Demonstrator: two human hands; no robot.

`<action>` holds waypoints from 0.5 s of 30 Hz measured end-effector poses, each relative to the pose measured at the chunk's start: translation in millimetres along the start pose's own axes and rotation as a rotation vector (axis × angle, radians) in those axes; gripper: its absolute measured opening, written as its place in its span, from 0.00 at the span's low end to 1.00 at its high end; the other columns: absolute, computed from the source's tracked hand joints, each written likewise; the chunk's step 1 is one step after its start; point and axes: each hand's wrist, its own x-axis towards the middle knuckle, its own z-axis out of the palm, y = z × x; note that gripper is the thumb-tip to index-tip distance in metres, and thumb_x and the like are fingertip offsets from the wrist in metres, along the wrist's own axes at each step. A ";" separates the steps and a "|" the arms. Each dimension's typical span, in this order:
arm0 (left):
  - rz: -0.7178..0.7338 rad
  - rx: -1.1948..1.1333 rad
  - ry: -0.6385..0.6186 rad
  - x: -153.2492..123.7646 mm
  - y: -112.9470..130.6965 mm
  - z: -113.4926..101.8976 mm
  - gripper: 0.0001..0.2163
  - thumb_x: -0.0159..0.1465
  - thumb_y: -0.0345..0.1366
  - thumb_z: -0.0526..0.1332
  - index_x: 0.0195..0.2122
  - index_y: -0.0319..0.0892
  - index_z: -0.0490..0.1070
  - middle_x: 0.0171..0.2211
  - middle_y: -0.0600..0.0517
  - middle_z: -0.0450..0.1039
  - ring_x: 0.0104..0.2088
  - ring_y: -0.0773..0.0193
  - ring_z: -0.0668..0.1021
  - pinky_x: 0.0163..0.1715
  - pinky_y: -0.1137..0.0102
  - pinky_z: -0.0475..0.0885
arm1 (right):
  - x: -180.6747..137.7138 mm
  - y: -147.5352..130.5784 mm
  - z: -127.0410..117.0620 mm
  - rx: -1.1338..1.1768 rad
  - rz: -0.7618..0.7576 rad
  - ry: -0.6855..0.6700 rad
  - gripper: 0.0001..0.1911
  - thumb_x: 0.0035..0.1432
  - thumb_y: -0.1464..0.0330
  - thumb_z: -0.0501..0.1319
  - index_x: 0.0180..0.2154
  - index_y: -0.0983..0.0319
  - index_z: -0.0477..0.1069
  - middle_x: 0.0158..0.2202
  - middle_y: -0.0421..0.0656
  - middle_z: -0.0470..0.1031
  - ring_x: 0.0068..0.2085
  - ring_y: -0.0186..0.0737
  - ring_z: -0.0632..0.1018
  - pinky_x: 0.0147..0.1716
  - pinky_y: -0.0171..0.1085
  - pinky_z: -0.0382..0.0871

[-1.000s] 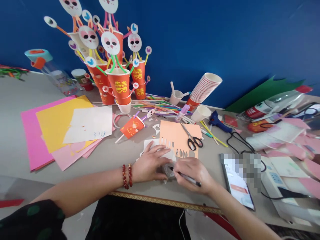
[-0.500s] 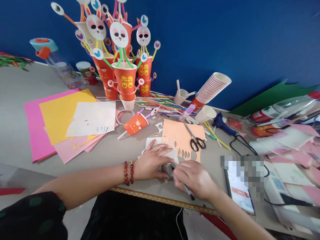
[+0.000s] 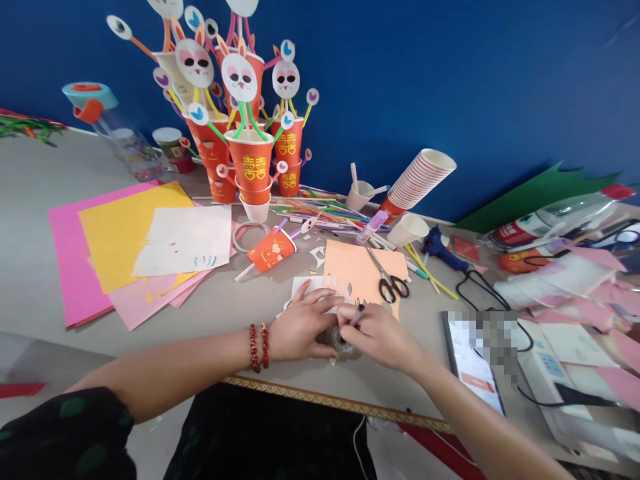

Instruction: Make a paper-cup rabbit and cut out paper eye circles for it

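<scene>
My left hand (image 3: 306,327) lies over a white sheet of paper (image 3: 300,285), its fingers stretched forward. Between its thumb and forefinger it steadies a small round clear object (image 3: 343,341), possibly a roll of tape. My right hand (image 3: 376,333) is closed around a pen (image 3: 358,313) right beside that object; the pen's dark end sticks up above the fingers. Where the pen's lower tip touches is hidden by the hand. Beyond the hands lies an orange sheet (image 3: 345,263) with cut-out holes, partly covered by black-handled scissors (image 3: 394,288).
Red paper cups with rabbit faces (image 3: 255,163) stand at the back left. Coloured sheets (image 3: 80,267) lie left, a tipped decorated cup (image 3: 271,251) nearer. Stacked cups (image 3: 420,180), a blue glue gun (image 3: 443,250), a phone (image 3: 473,360) and a power strip (image 3: 550,367) are on the right.
My right hand has turned and moved slightly up and away from the table edge. The pen pointed back towards me before; now its dark end points upward. My left hand stays in place.
</scene>
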 end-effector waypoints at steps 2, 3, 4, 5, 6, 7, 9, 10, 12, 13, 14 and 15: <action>-0.004 0.000 -0.006 0.3 1.2 -1.6 0.24 0.58 0.50 0.66 0.54 0.48 0.69 0.62 0.47 0.64 0.64 0.48 0.60 0.65 0.45 0.37 | 0.0 6.5 3.5 0.135 0.025 0.040 0.10 0.53 0.73 0.53 0.21 0.60 0.60 0.17 0.35 0.65 0.22 0.33 0.67 0.23 0.31 0.56; -0.008 0.000 -0.007 0.2 1.3 -1.8 0.24 0.58 0.50 0.66 0.54 0.49 0.69 0.62 0.47 0.64 0.64 0.48 0.60 0.65 0.45 0.37 | -1.3 10.1 5.2 0.194 0.016 0.074 0.09 0.52 0.74 0.52 0.21 0.60 0.61 0.17 0.35 0.64 0.21 0.33 0.67 0.23 0.31 0.57; -0.010 0.001 -0.006 0.0 1.2 -1.7 0.25 0.57 0.50 0.67 0.54 0.49 0.69 0.62 0.47 0.64 0.64 0.48 0.60 0.65 0.45 0.37 | -3.2 13.7 6.3 0.247 -0.003 0.117 0.09 0.52 0.74 0.52 0.22 0.60 0.62 0.17 0.34 0.64 0.21 0.33 0.67 0.22 0.31 0.58; -0.010 0.003 -0.004 -0.4 0.7 -1.2 0.25 0.57 0.50 0.67 0.54 0.50 0.69 0.62 0.47 0.63 0.64 0.48 0.60 0.65 0.45 0.37 | -5.6 17.0 6.6 0.294 -0.026 0.170 0.09 0.53 0.74 0.53 0.23 0.60 0.63 0.17 0.34 0.64 0.20 0.32 0.67 0.21 0.31 0.58; -0.008 0.005 -0.002 -0.7 0.0 -0.4 0.25 0.56 0.50 0.67 0.54 0.50 0.69 0.62 0.47 0.63 0.64 0.48 0.60 0.65 0.45 0.37 | -8.4 20.0 6.0 0.339 -0.047 0.227 0.08 0.53 0.74 0.53 0.23 0.60 0.64 0.17 0.34 0.64 0.20 0.32 0.66 0.21 0.31 0.59; -0.004 0.008 0.001 -1.1 -0.8 0.5 0.25 0.56 0.50 0.68 0.53 0.50 0.70 0.62 0.47 0.63 0.64 0.48 0.60 0.65 0.45 0.37 | -11.2 22.7 4.6 0.385 -0.058 0.290 0.09 0.53 0.74 0.54 0.23 0.60 0.64 0.18 0.34 0.64 0.20 0.32 0.66 0.20 0.31 0.59; 0.000 0.013 0.006 -1.5 -2.4 2.0 0.25 0.56 0.50 0.68 0.53 0.49 0.70 0.62 0.47 0.63 0.64 0.48 0.60 0.65 0.45 0.37 | -16.4 28.0 1.9 0.495 -0.043 0.433 0.10 0.55 0.73 0.55 0.22 0.60 0.63 0.17 0.34 0.63 0.19 0.31 0.65 0.18 0.31 0.58; 0.000 0.016 0.007 -1.6 -2.8 2.5 0.25 0.56 0.50 0.68 0.53 0.49 0.70 0.62 0.47 0.63 0.64 0.48 0.60 0.65 0.46 0.37 | -18.3 30.8 1.7 0.551 -0.024 0.506 0.10 0.56 0.73 0.55 0.23 0.60 0.63 0.17 0.34 0.62 0.18 0.31 0.64 0.18 0.30 0.58; 0.001 0.019 0.006 -1.7 -2.5 2.5 0.25 0.56 0.51 0.68 0.53 0.49 0.70 0.62 0.47 0.64 0.64 0.49 0.61 0.65 0.46 0.36 | -20.4 37.3 5.6 0.634 0.008 0.635 0.08 0.60 0.72 0.55 0.28 0.60 0.65 0.18 0.34 0.65 0.18 0.31 0.66 0.17 0.30 0.60; 0.001 0.018 0.006 -1.8 -1.7 2.2 0.24 0.56 0.51 0.67 0.53 0.49 0.70 0.61 0.48 0.65 0.63 0.49 0.62 0.65 0.46 0.35 | -20.6 40.9 9.7 0.640 0.010 0.674 0.06 0.62 0.71 0.54 0.32 0.60 0.67 0.21 0.36 0.69 0.19 0.32 0.68 0.19 0.30 0.63; 0.002 0.016 0.007 -2.0 -0.5 1.5 0.24 0.57 0.50 0.67 0.53 0.49 0.70 0.61 0.48 0.66 0.63 0.49 0.63 0.65 0.46 0.35 | -20.2 44.6 15.0 0.618 -0.006 0.686 0.05 0.64 0.69 0.54 0.38 0.60 0.68 0.26 0.39 0.74 0.22 0.33 0.72 0.22 0.32 0.68; 0.006 0.010 0.009 -2.5 1.1 0.6 0.24 0.58 0.50 0.66 0.53 0.49 0.69 0.60 0.48 0.67 0.62 0.50 0.64 0.65 0.46 0.35 | -19.5 48.3 20.8 0.568 -0.033 0.676 0.08 0.66 0.69 0.53 0.45 0.60 0.68 0.33 0.42 0.78 0.26 0.35 0.75 0.27 0.34 0.72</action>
